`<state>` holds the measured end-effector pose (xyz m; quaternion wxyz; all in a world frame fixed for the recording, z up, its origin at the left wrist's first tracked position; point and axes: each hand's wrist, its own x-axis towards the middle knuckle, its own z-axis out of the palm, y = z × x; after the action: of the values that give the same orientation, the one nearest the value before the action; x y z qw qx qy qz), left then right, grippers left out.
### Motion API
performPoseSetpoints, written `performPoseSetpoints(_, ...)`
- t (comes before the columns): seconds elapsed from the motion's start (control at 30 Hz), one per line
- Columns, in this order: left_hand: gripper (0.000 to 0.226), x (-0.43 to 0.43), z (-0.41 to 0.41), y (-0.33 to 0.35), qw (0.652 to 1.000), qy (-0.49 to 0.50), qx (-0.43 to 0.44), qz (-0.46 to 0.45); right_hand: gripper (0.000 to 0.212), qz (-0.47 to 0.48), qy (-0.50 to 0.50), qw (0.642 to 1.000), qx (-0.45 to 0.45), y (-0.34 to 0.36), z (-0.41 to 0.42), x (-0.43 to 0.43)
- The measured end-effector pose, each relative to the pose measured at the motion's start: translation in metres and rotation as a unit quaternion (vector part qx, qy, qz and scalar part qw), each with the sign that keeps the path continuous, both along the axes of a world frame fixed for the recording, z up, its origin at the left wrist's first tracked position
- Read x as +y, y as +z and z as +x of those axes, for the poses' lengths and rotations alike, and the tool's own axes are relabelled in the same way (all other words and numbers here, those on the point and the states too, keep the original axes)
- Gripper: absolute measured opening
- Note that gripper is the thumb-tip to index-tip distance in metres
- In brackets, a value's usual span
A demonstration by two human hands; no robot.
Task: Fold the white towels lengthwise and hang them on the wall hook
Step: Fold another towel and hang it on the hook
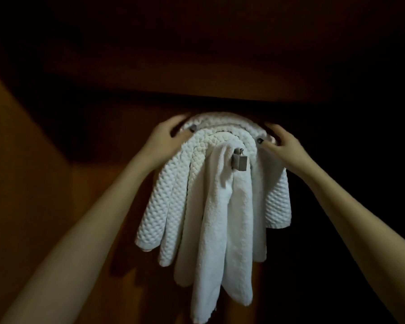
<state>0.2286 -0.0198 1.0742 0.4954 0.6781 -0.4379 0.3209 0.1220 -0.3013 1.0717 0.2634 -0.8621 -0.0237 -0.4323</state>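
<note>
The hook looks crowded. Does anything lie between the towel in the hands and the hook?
Yes. The left hand and right hand grip the outermost towel; inner towels draped on the metal hook lie beneath it.

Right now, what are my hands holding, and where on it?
The left hand and right hand pinch the outermost towel at the top of its bend over the hook, one each side.

— What's your count from the feed?
— I make it three waffle-weave towels (164,206) and one plain terry towel (218,218), four in all. The layers overlap, so I can't swear to it.
— Hooks?
— I see one hook (240,161).
— Hands?
— Two: a left hand (166,136) and a right hand (283,143).
</note>
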Motion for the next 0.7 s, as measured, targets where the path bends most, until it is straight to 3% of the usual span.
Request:
performPoseSetpoints(0.1,0.026,-0.009,-0.006,-0.006,0.995,0.090,-0.040,0.019,0.042,-0.034,-0.020,0.999,-0.012,0.007,0.014,0.009)
performPoseSetpoints(0.23,0.012,-0.004,0.000,-0.012,0.991,0.125,-0.039,0.011,0.036,-0.085,-0.045,0.995,-0.032,0.015,0.022,0.004)
performPoseSetpoints(0.53,0.030,-0.038,0.026,0.035,0.976,0.207,-0.058,0.024,0.024,-0.138,-0.172,0.969,-0.108,0.035,0.030,-0.012)
performPoseSetpoints(0.7,0.024,-0.025,0.023,-0.008,0.978,0.169,-0.102,-0.063,0.025,-0.136,-0.042,0.983,-0.118,-0.014,0.027,-0.017)
